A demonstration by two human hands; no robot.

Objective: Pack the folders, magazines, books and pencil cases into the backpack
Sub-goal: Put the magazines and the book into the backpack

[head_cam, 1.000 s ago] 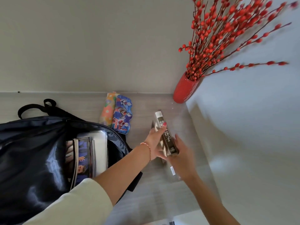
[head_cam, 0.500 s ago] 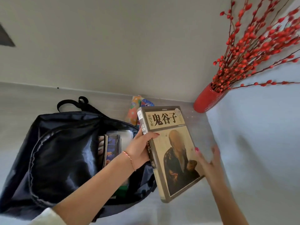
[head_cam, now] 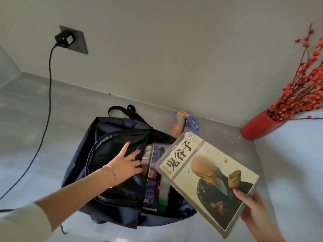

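Indoors: grey countertop (head_cam: 52,137), corner walls; left hand (head_cam: 125,163) fingers spread on backpack (head_cam: 111,163); right hand (head_cam: 253,210) apparently pinching book (head_cam: 206,175).

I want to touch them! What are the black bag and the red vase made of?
The backpack looks like smooth, slightly shiny woven fabric, probably nylon: it creases and catches soft light where the left hand presses the flap. The red vase looks hard and glossy, likely glazed ceramic or painted glass; the picture cannot settle which.
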